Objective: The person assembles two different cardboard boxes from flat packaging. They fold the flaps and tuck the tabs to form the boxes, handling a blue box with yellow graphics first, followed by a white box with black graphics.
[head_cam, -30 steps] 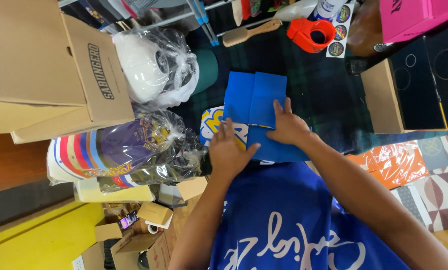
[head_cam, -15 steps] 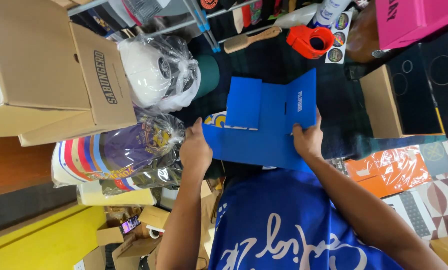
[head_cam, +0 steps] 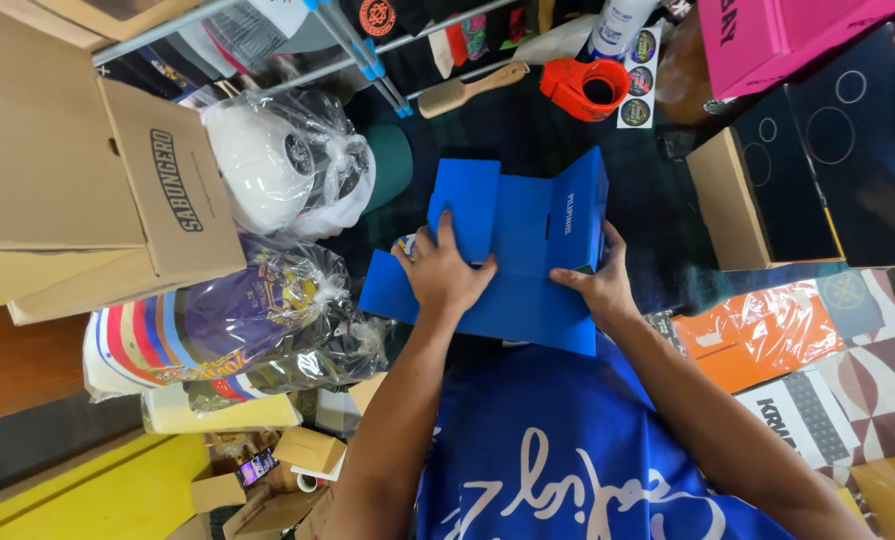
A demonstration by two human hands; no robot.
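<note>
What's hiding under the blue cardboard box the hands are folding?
A small bit of something white, yellow and blue peeks out at the left edge of the blue cardboard box, by the left hand. The rest is covered, so I cannot tell what it is.
</note>
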